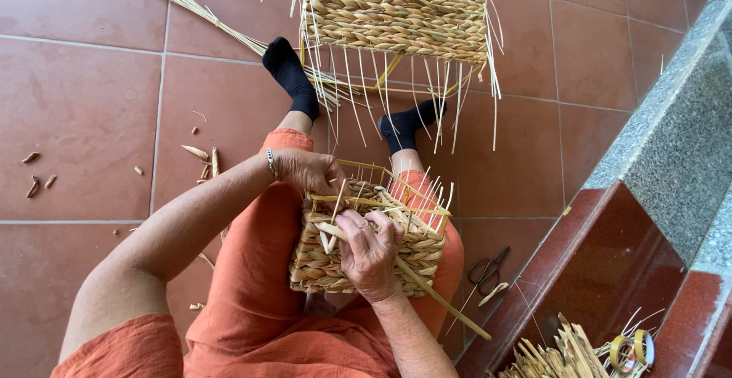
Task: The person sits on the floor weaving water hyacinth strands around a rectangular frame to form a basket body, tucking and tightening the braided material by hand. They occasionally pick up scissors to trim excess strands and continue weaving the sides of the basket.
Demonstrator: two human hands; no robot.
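A small half-woven straw basket (415, 252) rests on my lap, its thin upright stakes sticking out toward my feet. My left hand (309, 170) grips the basket's far left corner near the wire frame. My right hand (371, 254) lies on top of the woven side, fingers pinched on a long flat straw strand (442, 299) that trails down to the right. I wear orange clothes and black socks.
A larger woven basket (396, 8) with loose stakes stands on the red tiled floor past my feet. A bundle of straw (183, 0) lies at top left. Scissors (488, 269) lie on the floor at right. A grey stone ledge (671, 141), straw offcuts and tape rolls (633, 350) are at right.
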